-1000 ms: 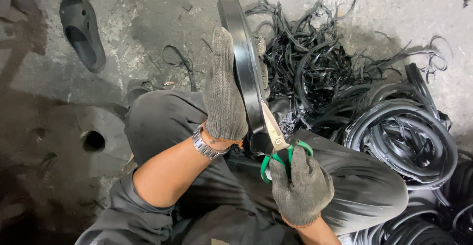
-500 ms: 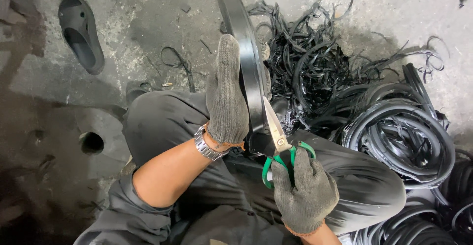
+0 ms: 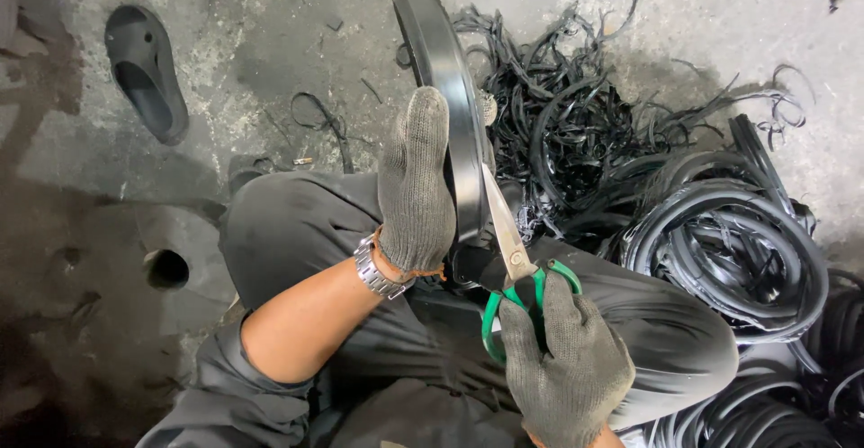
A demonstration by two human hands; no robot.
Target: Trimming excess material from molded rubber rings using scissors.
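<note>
Since a second ago the rubber ring (image 3: 447, 97), gripped by the left hand (image 3: 414, 187), is barely shifted; green-handled scissors (image 3: 513, 259), clasped at five o'clock by the right hand (image 3: 562, 367), remain applied to its edge.

Rubber ring (image 3: 441, 70): black. Scissors (image 3: 517, 272): green handles, silver blades. Both gloves: grey knit, left hand (image 3: 414, 187), right hand (image 3: 562, 367). Slipper (image 3: 144, 70): dark grey. Floor (image 3: 270, 34): mottled grey.

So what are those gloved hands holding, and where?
The left hand grips the black rubber ring along its edge; the right hand holds scissors by their green handles.
</note>
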